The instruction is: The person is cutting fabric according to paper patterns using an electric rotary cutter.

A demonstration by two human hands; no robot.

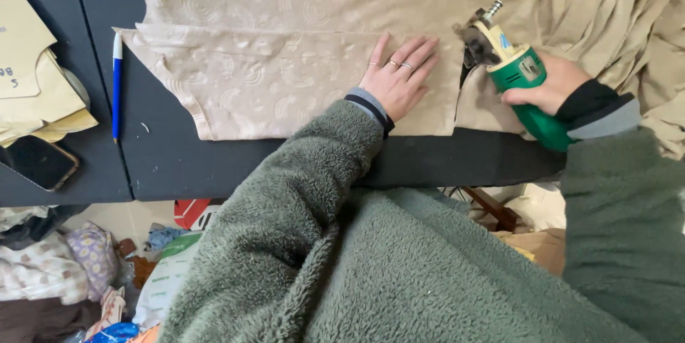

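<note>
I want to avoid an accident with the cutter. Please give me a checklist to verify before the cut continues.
1. Left hand flat on the fabric, holding it down: ok.
2. Fingers away from the blade: not ok, they lie close beside the cutter head.
3. Right hand grips the cutter body firmly: ok.
4. Fabric smooth along the cut line: ok left of the cutter; bunched at the right.
5. Pen and phone out of the path: ok.
6. Blade condition: cannot tell.
</note>
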